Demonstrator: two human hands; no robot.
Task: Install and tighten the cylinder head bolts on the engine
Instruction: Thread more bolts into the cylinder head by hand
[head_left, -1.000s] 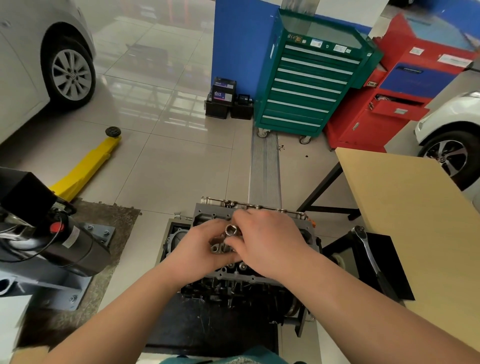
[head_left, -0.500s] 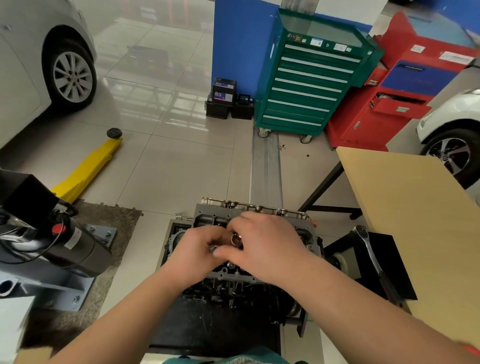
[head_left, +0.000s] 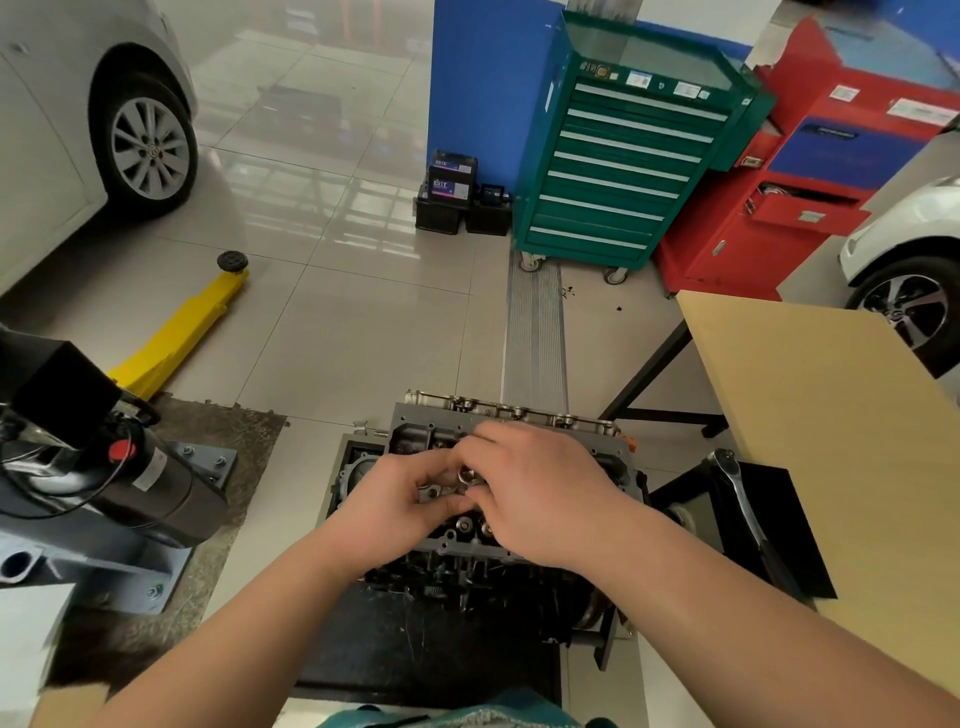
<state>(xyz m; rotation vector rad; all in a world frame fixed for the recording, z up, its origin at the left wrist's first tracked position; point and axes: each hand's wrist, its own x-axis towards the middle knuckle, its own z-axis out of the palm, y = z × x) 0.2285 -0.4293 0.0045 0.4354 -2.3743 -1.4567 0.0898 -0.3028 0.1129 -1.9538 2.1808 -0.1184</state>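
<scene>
The grey engine with its cylinder head (head_left: 415, 431) stands low in front of me on a dark stand. Both of my hands are over the middle of the head. My right hand (head_left: 540, 493) curls its fingers round a small shiny metal piece, a bolt head or socket (head_left: 466, 474). My left hand (head_left: 395, 506) closes its fingers beside that piece, on the head's left side. The piece's lower part is hidden by my fingers. Other bolt heads (head_left: 464, 525) show just below my hands.
A ratchet wrench (head_left: 743, 514) lies on a black mat at the right, by a wooden table (head_left: 831, 415). A black motor unit (head_left: 104, 467) stands at the left, a yellow jack (head_left: 176, 332) beyond it. A green tool cabinet (head_left: 623, 156) and cars stand farther off.
The shiny piece has sunk lower between my fingers. My right hand's fingers have shifted round it, as if turning it. Both hands stay over the same spot.
</scene>
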